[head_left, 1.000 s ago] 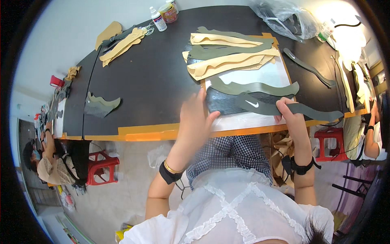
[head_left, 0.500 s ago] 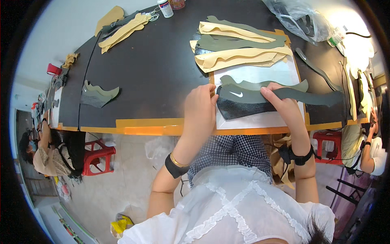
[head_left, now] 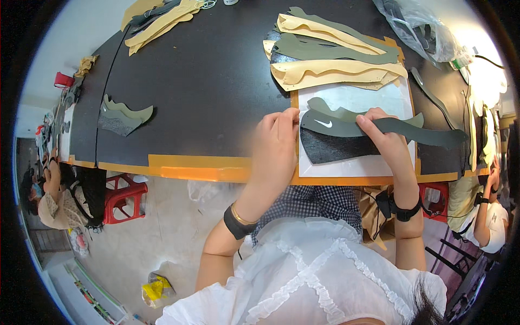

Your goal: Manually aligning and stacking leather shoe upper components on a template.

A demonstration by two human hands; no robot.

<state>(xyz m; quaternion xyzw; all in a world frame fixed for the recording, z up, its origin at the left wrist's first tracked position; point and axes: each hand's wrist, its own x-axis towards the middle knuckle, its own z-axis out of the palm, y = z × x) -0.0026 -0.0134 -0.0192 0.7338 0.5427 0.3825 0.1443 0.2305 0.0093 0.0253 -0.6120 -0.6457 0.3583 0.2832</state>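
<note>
A flat olive-green shoe upper piece (head_left: 341, 128) with a small white curved mark lies over a black textured panel (head_left: 330, 149). Both are on a white sheet (head_left: 357, 169) in front of me. My right hand (head_left: 385, 132) pinches the green piece near its middle, thumb on top. At the left end of the piece is my left hand (head_left: 277, 142), its fingers closed at the edge; the fingertips are partly hidden. Just beyond lies a stack of cream and green shoe upper pieces (head_left: 336, 70).
One green and grey piece (head_left: 127, 116) lies at the left of the dark table (head_left: 211, 81). Cream parts (head_left: 165, 24) sit far left, a plastic bag (head_left: 417, 32) far right. A long dark strip (head_left: 433, 97) lies to the right. People sit at both sides; a red stool (head_left: 124, 197) stands lower left.
The view has shifted slightly, so the table things sit further right and higher. Both hands keep nearly the same hold at the green piece.
</note>
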